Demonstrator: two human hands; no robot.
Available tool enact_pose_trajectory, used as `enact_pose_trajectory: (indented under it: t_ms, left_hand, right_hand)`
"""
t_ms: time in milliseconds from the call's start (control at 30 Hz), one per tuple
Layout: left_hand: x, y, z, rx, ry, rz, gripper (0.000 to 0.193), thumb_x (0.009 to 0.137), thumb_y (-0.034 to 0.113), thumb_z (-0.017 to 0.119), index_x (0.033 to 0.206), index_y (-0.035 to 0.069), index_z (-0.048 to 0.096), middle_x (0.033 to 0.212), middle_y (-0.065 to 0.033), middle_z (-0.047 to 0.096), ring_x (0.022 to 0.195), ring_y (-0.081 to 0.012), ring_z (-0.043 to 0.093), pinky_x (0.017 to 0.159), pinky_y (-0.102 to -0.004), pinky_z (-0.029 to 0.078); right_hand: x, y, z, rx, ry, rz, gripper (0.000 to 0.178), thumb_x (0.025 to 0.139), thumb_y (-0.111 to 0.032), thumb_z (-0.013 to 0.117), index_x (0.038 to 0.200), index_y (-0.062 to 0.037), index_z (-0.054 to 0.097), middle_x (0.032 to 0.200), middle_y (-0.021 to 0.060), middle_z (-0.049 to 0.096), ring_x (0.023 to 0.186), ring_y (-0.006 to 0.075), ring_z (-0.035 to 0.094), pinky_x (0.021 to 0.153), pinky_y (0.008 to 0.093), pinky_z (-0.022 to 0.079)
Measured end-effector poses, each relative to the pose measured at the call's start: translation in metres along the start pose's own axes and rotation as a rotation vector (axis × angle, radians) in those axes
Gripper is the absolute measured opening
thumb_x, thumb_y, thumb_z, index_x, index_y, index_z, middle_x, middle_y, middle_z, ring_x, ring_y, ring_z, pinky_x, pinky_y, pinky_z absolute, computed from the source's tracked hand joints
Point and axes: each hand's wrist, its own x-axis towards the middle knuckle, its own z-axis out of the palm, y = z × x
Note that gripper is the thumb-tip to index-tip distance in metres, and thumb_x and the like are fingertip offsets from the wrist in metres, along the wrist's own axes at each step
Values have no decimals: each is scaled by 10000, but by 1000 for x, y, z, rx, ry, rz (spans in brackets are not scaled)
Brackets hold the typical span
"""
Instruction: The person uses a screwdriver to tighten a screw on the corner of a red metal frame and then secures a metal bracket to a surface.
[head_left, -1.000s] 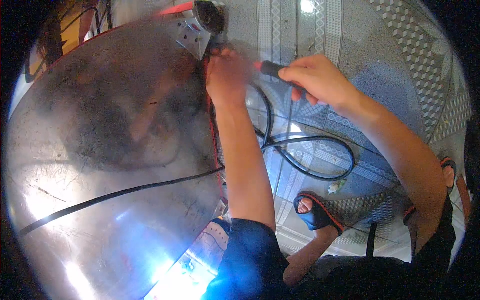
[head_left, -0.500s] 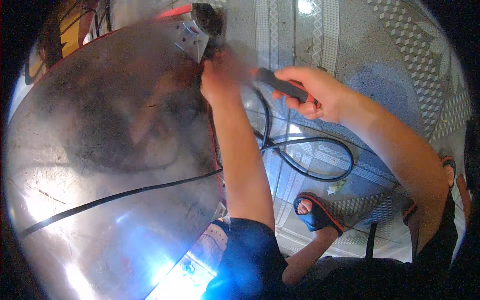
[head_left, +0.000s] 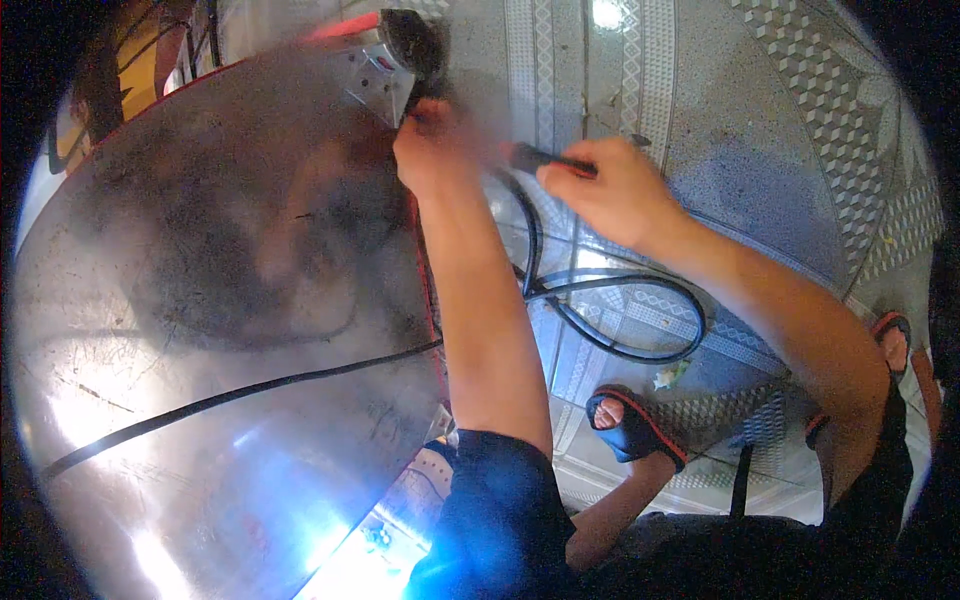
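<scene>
My right hand (head_left: 618,190) is closed round a screwdriver (head_left: 552,160) with a black and red handle, its back facing up. The tool's front end points left toward my left hand (head_left: 425,155), but a smudge in the picture blurs its tip. My left hand is closed at the edge of a large metal sheet, just below a perforated silver bracket (head_left: 375,82). What its fingers hold is hidden by the hand and the blur. A black and red part (head_left: 412,42) adjoins the bracket.
The scuffed metal sheet (head_left: 200,280) fills the left side. Across it runs a black cable (head_left: 250,388), which loops over the patterned tile floor (head_left: 560,80) on the right. My sandalled foot (head_left: 635,425) is below the loop. Bright light glares at lower left.
My right hand has rolled over the screwdriver handle, so its back now shows instead of the curled fingers, and more of the handle is covered. My left hand has shifted only slightly left.
</scene>
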Motion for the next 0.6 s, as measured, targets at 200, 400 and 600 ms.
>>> enact_pose_trajectory:
  t_ms: [200, 400, 600]
  left_hand:
    - [-15, 9, 1, -77, -146, 4, 257, 821, 206, 432, 946, 7, 534, 899, -86, 590, 825, -200, 567, 737, -302, 461]
    - [-10, 44, -20, -1121, -208, -529, 252, 891, 131, 281, 927, -30, 471, 820, -118, 531, 752, -230, 531, 707, -331, 478]
    - [-6, 46, 13, -478, -21, -346, 185, 865, 104, 331, 819, -30, 451, 729, -130, 519, 651, -238, 526, 608, -349, 484]
  right_hand:
    - [-1, 3, -7, 735, -366, 465, 344, 749, -346, 547, 656, -15, 555, 477, 60, 474, 317, 108, 391, 291, 243, 256]
    - [3, -2, -5, 147, -228, 54, 287, 763, -296, 538, 709, -13, 538, 517, 101, 519, 414, 205, 509, 364, 322, 368]
    - [-4, 0, -14, -601, 63, -267, 259, 766, -264, 516, 823, -12, 516, 657, 175, 576, 642, 339, 590, 566, 454, 458]
